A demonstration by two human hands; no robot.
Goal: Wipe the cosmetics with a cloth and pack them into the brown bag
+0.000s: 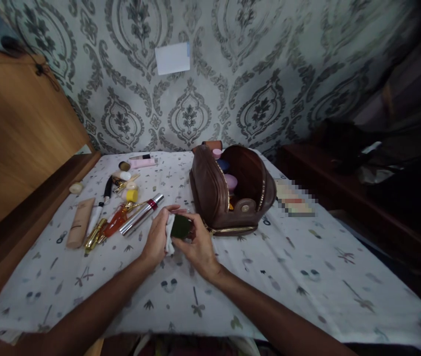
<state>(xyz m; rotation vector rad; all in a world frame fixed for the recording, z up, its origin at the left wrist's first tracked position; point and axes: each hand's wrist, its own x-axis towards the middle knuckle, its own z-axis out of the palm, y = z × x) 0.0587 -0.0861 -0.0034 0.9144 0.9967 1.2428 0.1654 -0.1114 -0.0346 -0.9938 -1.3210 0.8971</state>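
Observation:
Above the front half of the table, my left hand (154,236) is closed around a bunched white cloth (169,238), pressing it to one side of a small dark green block-shaped item (180,227). My right hand (203,251) grips that item from the other side between thumb and fingers. Its exact kind does not show. Just beyond my right hand, a brown toiletry bag (207,193) stands with its zip open. Inside are a lilac round-topped item (230,182) and other things partly hidden by the bag's wall. A silver tube with a red band (142,214) lies near my left hand.
Left on the patterned tablecloth (270,301) lie a beige tube (80,223), an orange bottle (116,221), a gold tube (95,236), a yellow-capped item (132,195) and a pink tube (143,162). A blurred flat item (296,199) lies right of the bag. Wooden furniture (21,128) borders the left.

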